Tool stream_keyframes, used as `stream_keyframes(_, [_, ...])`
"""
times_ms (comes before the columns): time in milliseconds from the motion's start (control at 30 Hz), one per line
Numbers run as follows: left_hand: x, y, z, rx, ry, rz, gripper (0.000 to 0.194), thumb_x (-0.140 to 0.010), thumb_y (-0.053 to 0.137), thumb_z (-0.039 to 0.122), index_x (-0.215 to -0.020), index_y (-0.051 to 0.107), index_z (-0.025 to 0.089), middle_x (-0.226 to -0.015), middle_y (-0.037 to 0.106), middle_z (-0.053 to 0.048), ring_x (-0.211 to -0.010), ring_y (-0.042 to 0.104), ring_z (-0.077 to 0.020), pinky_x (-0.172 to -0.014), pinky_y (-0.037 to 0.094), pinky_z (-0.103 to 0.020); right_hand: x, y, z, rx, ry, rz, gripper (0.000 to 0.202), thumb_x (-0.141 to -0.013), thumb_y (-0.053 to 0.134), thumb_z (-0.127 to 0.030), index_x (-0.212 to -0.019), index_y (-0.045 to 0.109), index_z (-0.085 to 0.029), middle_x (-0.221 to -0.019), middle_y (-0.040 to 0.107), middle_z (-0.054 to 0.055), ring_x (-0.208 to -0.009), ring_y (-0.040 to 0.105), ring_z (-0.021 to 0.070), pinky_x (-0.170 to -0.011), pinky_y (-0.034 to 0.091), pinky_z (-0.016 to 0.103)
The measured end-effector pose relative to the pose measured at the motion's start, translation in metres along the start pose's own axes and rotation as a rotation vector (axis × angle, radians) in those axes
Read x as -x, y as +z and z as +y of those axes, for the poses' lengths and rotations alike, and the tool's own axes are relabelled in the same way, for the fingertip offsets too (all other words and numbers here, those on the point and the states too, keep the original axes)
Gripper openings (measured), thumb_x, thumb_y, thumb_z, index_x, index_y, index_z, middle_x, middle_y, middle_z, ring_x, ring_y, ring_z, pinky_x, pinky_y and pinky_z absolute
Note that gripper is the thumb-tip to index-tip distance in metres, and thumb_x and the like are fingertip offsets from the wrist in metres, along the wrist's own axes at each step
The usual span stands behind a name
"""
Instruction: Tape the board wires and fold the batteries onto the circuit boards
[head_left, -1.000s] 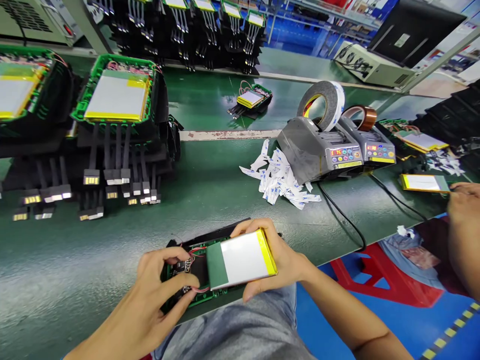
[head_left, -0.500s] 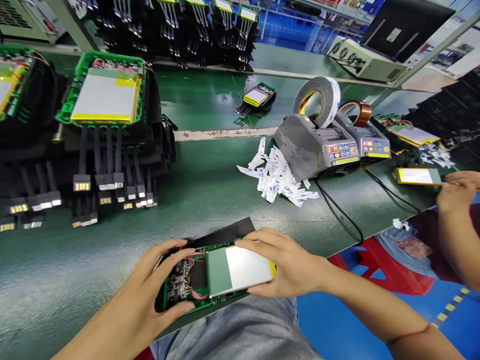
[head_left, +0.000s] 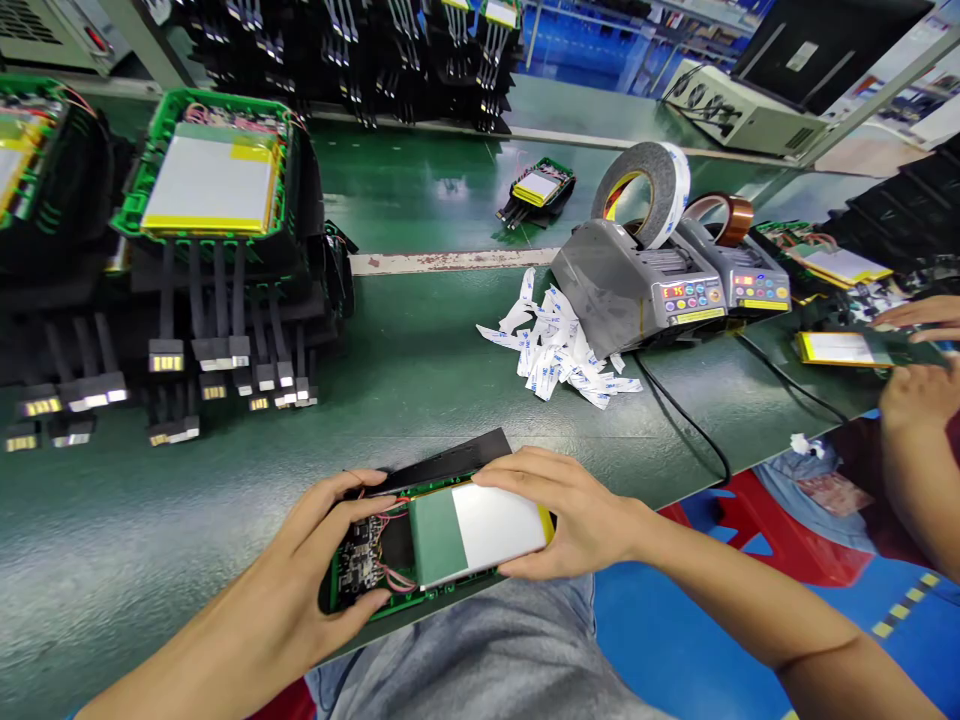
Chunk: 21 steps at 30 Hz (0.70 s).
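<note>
At the front edge of the bench lies a power bank case (head_left: 409,598) with a green rim, a circuit board (head_left: 361,562) and red wires. My left hand (head_left: 319,565) is closed around its left end, thumb on the near side and fingers on the far side. A silver battery pack (head_left: 495,530) with a green band and yellow end tape lies over the case's right part. My right hand (head_left: 570,515) grips the pack's right end between thumb and fingers. Beyond the case, a black flat panel (head_left: 450,462) sticks out at a slant.
White liner scraps (head_left: 559,345) lie beside two tape dispensers (head_left: 645,285) carrying tape rolls. Stacked power bank cases (head_left: 210,190) with hanging cables stand at left. A co-worker's hands (head_left: 919,390) hold another battery pack (head_left: 840,348) at right.
My hands and the battery pack stay almost in place over the case. The camera view has shifted slightly. The co-worker's second hand now shows more at the right.
</note>
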<state>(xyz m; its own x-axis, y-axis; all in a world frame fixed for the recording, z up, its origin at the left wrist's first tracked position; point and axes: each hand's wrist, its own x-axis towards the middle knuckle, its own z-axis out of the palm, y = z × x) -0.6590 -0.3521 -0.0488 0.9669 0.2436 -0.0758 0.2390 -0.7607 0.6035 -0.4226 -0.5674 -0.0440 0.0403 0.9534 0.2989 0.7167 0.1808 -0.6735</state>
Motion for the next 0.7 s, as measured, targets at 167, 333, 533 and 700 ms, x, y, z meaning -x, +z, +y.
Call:
stream_keyframes(167, [-0.005, 0.006, 0.000, -0.006, 0.036, 0.063, 0.044, -0.080, 0.063, 0.037, -0.122, 0.051, 0.028, -0.139, 0.045, -0.008, -0.121, 0.060, -0.0234, -0.094, 0.060, -0.034, -0.003, -0.003, 0.001, 0.024, -0.009, -0.047, 0.072, -0.083, 0.073, -0.047, -0.143, 0.046, -0.018, -0.127, 0.065, 0.013, -0.111, 0.063, 0.0223, -0.095, 0.052, 0.038])
stream_keyframes(333, [-0.008, 0.011, 0.012, 0.033, -0.058, 0.097, 0.034, -0.079, 0.057, 0.036, -0.110, 0.049, 0.025, -0.131, 0.044, -0.008, -0.119, 0.059, -0.0226, -0.090, 0.059, -0.033, -0.007, -0.001, 0.002, 0.031, -0.040, -0.053, 0.067, -0.085, 0.071, -0.046, -0.140, 0.047, -0.016, -0.122, 0.066, 0.013, -0.106, 0.062, 0.0226, -0.092, 0.049, 0.039])
stream_keyframes(533, [-0.006, 0.014, 0.018, 0.076, -0.105, 0.100, 0.033, -0.080, 0.056, 0.036, -0.110, 0.047, 0.024, -0.131, 0.042, -0.011, -0.120, 0.056, -0.0262, -0.078, 0.061, -0.033, -0.012, 0.004, -0.003, -0.007, -0.069, -0.066, 0.067, -0.087, 0.068, -0.040, -0.143, 0.041, -0.014, -0.120, 0.060, 0.015, -0.108, 0.056, 0.0235, -0.095, 0.049, 0.041])
stream_keyframes(700, [-0.004, 0.019, 0.010, 0.043, -0.063, 0.092, 0.036, -0.079, 0.058, 0.036, -0.112, 0.046, 0.024, -0.136, 0.039, -0.013, -0.132, 0.047, -0.0329, -0.086, 0.062, -0.041, -0.014, 0.006, -0.007, 0.011, -0.035, -0.118, 0.063, -0.088, 0.065, -0.036, -0.141, 0.041, -0.011, -0.126, 0.051, 0.018, -0.112, 0.050, 0.0261, -0.097, 0.048, 0.043])
